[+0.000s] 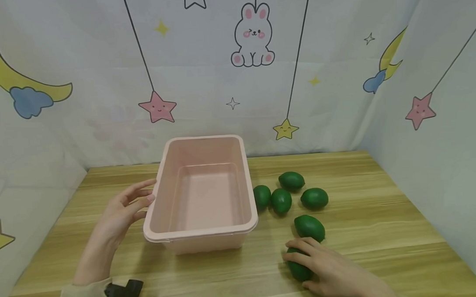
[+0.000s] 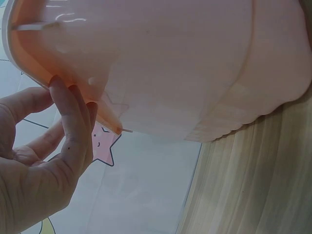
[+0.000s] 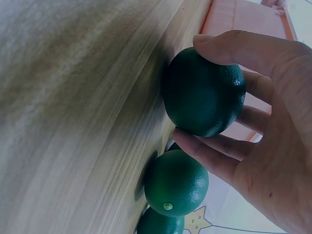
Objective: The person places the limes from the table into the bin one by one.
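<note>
A pale pink plastic bin stands on the wooden table, with nothing inside it. My left hand pinches its left rim between thumb and fingers, and the left wrist view shows the fingertips at that rim. In front and to the right, my right hand curls its fingers and thumb round a dark green lime, which sits on or very near the table. Just behind it lies another lime. Part of the held lime is hidden under the fingers in the head view.
Several more limes lie to the right of the bin, the leftmost lime close against its side. A printed white curtain hangs behind and at both sides of the wooden table. A black strap sits at the left sleeve.
</note>
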Available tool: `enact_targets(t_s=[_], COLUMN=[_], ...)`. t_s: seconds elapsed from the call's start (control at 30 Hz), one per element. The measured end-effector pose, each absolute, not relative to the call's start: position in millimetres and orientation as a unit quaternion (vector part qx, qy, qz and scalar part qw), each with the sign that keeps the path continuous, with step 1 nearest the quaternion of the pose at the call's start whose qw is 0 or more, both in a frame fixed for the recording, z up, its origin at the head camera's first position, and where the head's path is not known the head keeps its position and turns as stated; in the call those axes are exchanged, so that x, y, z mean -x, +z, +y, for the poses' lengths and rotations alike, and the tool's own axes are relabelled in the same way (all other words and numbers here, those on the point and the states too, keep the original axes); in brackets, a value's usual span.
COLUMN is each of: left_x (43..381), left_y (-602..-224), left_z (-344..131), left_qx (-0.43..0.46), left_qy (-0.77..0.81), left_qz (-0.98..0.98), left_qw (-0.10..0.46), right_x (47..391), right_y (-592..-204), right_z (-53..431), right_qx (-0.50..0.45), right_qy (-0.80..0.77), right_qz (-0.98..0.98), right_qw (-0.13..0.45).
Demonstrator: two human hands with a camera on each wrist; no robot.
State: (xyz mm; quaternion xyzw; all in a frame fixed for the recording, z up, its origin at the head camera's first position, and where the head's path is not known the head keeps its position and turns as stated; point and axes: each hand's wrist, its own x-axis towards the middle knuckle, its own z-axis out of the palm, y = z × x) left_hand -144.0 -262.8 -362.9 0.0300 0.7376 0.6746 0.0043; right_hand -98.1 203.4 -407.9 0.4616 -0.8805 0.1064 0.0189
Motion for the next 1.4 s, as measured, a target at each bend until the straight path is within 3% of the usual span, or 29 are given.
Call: enact_targets(t_s=[0.67, 1.4], left_x=[143.0, 142.6], left_y=[-362.1, -360.5], left_z=[-262.2, -262.6], left_qx=[-0.034, -0.026], left_qy=[0.676, 0.664], left_qz=[0.737, 0.747], left_qw=[0.000, 0.006], right_x=[97.6, 98.8], right_y=[-405.9, -402.7], right_z=[203.1, 201.3], right_qx=[-0.450, -0.467], right_qy=[0.104, 0.109], right_qz=[-0.887, -0.877], right_qw=[-0.007, 0.039])
